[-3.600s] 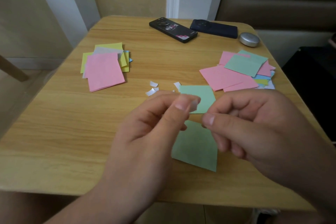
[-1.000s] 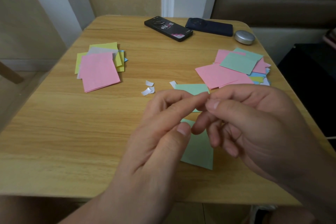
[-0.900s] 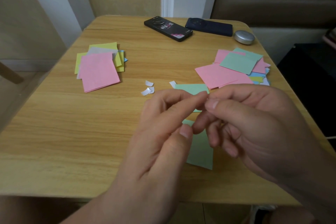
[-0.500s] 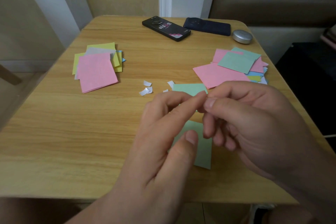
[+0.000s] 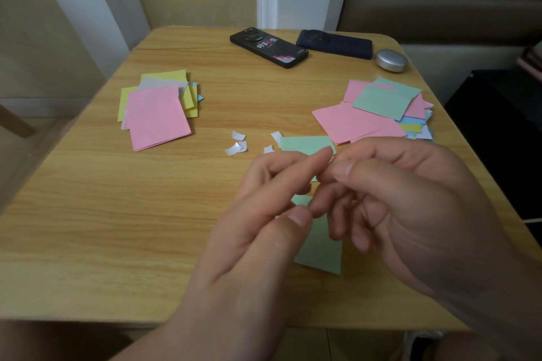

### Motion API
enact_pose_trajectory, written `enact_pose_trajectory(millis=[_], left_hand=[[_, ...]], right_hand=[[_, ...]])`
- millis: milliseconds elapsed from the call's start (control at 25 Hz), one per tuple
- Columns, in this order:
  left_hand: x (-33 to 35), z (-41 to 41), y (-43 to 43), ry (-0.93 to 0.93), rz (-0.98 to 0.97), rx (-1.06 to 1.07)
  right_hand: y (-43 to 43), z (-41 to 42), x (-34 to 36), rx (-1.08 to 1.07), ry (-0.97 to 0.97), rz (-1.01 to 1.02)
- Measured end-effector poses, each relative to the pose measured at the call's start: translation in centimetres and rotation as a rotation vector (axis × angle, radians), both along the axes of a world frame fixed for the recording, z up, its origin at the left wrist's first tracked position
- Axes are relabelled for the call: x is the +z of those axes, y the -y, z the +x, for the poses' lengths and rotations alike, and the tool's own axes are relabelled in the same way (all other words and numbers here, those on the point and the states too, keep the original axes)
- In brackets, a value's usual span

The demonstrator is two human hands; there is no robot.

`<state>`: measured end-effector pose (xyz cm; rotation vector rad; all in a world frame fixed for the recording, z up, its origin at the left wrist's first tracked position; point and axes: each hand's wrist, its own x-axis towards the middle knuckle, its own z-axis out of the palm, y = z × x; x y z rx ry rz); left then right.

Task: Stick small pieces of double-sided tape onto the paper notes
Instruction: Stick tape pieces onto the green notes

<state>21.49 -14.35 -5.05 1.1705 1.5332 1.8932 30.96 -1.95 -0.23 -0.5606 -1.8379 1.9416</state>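
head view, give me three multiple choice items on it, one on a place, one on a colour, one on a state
1. The silver round case lies:
A at the near left corner
B at the table's far right corner, beside the dark blue phone
C under a hand

2. The top note of the left stack is:
A green
B yellow
C pink

3. The right hand:
A lies flat on the table
B pinches a small white tape piece
C grips a phone

Key:
1 B: it sits just right of that phone.
2 C: a pink sheet covers the yellow and grey ones.
3 B: its thumb and forefinger close on the scrap.
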Motion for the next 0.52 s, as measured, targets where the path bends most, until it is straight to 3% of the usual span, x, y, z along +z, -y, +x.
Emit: enact_pose_trajectory(millis=[160,520], left_hand=[[0.36,0.26,0.40,-0.239,-0.077,0.081],[0.34,0.69,0.78,-0.383,-0.096,0.131]], right_hand=[[-0.15,0.16,-0.15,-0.004,0.013,0.019],[-0.21,0.03,-0.29,-0.035,0.020,0.086]])
